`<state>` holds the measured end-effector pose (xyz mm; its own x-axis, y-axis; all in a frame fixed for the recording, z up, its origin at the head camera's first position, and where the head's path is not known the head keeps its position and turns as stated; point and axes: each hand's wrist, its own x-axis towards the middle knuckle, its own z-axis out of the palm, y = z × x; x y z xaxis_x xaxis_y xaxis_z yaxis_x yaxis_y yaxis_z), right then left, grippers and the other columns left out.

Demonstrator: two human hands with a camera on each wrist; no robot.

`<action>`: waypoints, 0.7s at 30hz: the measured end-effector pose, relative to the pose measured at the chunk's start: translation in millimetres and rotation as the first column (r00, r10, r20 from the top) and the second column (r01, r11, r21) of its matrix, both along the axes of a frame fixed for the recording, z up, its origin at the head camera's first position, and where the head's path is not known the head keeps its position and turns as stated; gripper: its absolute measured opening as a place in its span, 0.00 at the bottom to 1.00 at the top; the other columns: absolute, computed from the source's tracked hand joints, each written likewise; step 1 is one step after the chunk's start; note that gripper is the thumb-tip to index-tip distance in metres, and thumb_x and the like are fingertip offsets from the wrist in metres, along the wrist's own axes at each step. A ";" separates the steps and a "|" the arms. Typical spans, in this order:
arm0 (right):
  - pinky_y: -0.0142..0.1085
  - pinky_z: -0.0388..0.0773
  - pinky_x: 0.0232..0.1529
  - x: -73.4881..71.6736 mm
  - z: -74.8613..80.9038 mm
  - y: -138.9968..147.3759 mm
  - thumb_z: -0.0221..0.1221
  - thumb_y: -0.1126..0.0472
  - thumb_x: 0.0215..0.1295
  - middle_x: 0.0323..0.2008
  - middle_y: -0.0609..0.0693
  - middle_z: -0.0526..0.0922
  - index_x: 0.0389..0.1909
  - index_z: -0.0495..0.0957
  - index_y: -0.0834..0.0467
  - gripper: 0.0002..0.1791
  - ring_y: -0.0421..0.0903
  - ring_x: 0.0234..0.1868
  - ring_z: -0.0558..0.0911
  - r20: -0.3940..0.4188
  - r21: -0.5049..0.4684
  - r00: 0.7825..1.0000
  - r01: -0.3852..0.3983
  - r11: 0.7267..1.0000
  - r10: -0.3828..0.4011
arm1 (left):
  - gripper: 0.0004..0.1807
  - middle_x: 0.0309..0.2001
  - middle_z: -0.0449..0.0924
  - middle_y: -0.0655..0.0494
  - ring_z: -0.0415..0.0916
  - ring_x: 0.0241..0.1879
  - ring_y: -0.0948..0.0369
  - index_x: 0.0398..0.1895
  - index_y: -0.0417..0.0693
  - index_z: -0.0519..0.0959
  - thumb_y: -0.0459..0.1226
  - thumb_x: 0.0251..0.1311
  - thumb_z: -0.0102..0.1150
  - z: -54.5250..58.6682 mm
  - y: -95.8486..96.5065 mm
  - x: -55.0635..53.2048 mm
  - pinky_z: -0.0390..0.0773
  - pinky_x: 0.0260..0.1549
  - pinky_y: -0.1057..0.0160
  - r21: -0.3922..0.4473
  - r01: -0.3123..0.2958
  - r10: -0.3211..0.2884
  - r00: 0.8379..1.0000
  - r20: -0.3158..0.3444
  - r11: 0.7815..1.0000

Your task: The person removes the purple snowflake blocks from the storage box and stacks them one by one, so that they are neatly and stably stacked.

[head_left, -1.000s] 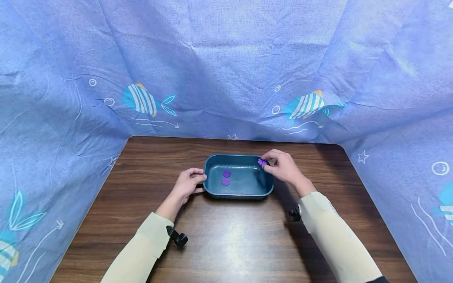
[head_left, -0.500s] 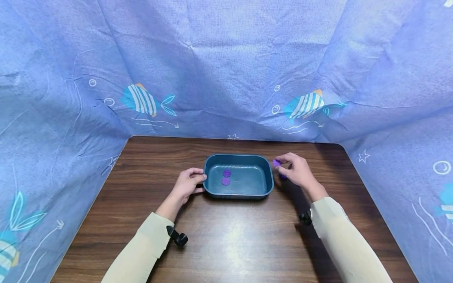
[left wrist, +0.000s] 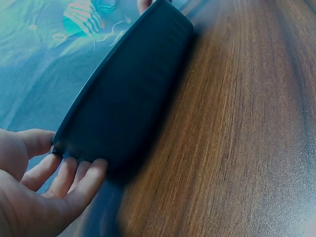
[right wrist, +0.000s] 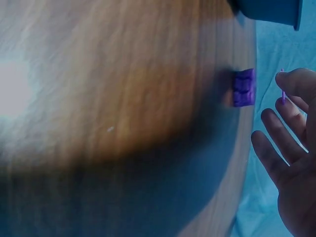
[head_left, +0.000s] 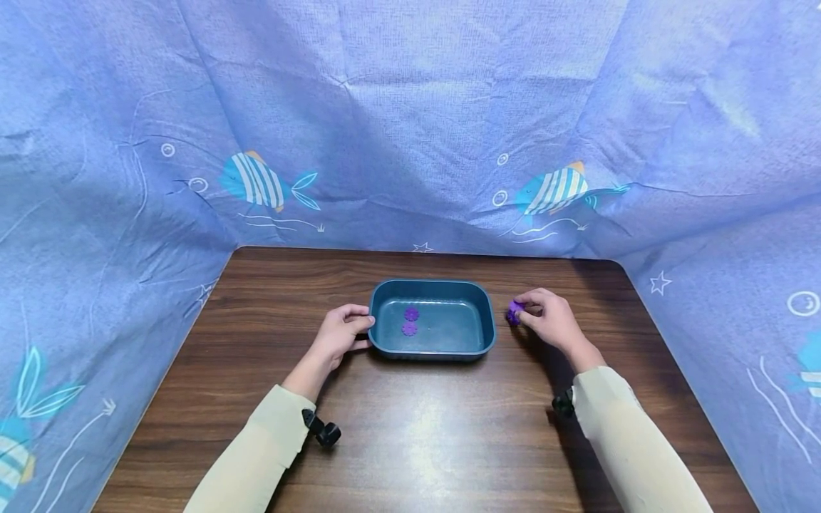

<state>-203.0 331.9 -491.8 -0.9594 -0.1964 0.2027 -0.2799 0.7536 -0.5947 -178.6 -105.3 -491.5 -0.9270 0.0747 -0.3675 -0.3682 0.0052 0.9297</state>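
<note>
A dark teal rectangular bin (head_left: pixel 431 354) stands on the table, two purple flower-shaped discs (head_left: pixel 409 328) lying flat inside toward its left end. My left hand (head_left: pixel 336 333) grips the bin's left end, thumb on the rim; in the left wrist view its fingers (left wrist: pixel 92 180) are against the outer wall. To the right of the bin, my right hand (head_left: pixel 553 322) pinches a thin purple disc (right wrist: pixel 283 94) edge-on between thumb and finger. Close by on the tabletop is a small purple stack (right wrist: pixel 244 88), apart from the held disc in the right wrist view and partly hidden from the head view.
The brown wood-grain table (head_left: pixel 398 442) has a bright glare patch in front of the bin. A blue fish-print cloth (head_left: pixel 410 142) hangs behind the table and along both sides. Each wrist bears a black camera mount (head_left: pixel 323 431).
My right hand, still pinching a purple disc, has moved right from the bin's back right corner to the small stack beside it. The left hand and bin have not moved.
</note>
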 end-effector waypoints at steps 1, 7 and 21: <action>0.54 0.87 0.47 1.1 -1.4 1.1 0.68 0.68 0.62 0.47 0.61 0.85 0.47 0.85 0.65 0.12 0.59 0.46 0.87 0.000 -0.004 1.000 -0.001 1.000 0.001 | 0.19 0.56 0.80 0.37 0.83 0.50 0.53 0.61 0.36 0.75 0.32 0.70 0.62 -0.4 -0.1 -0.3 0.89 0.45 0.51 0.001 -0.001 0.001 1.000 0.001 1.000; 0.55 0.86 0.49 6.0 -6.2 3.9 0.69 0.69 0.61 0.47 0.61 0.86 0.47 0.86 0.65 0.12 0.59 0.47 0.87 -0.005 0.007 1.000 0.000 1.000 0.000 | 0.19 0.56 0.80 0.37 0.83 0.49 0.54 0.61 0.35 0.75 0.32 0.69 0.62 -1.8 0.1 -1.6 0.90 0.43 0.53 0.009 -0.008 0.008 1.000 0.006 1.000; 0.56 0.83 0.53 8.6 -15.1 3.4 0.71 0.61 0.63 0.46 0.58 0.87 0.45 0.86 0.62 0.13 0.58 0.49 0.85 -0.014 0.069 0.999 0.049 0.996 -0.048 | 0.20 0.55 0.80 0.37 0.82 0.50 0.53 0.62 0.34 0.75 0.31 0.69 0.62 -0.7 -0.2 1.0 0.90 0.44 0.54 0.018 -0.008 0.008 1.000 -0.010 1.000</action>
